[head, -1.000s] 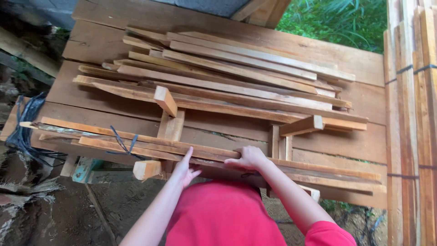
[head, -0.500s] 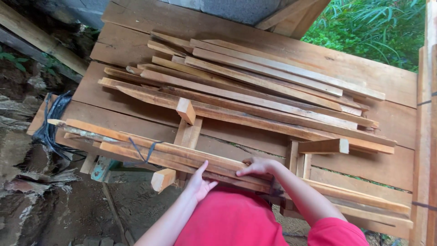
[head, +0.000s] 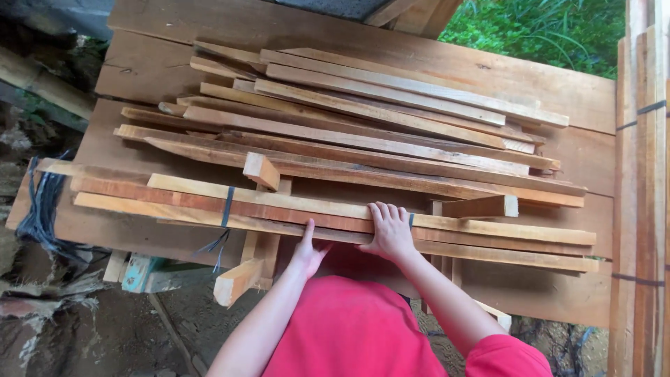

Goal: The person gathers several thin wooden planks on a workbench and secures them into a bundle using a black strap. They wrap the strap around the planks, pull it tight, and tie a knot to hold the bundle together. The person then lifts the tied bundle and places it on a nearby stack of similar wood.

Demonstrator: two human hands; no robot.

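Bundled wooden slats (head: 293, 209), tied by a dark strap (head: 227, 207), lie along the near edge of the table (head: 139, 70), in front of a loose pile of slats (head: 377, 126). The right hand (head: 391, 230) rests flat on the bundle, fingers spread, its grip released. The left hand (head: 307, 253) reaches up at the bundle's near underside; its fingers are hidden, so its grip cannot be told. A red shirt (head: 349, 328) covers the table's near edge below.
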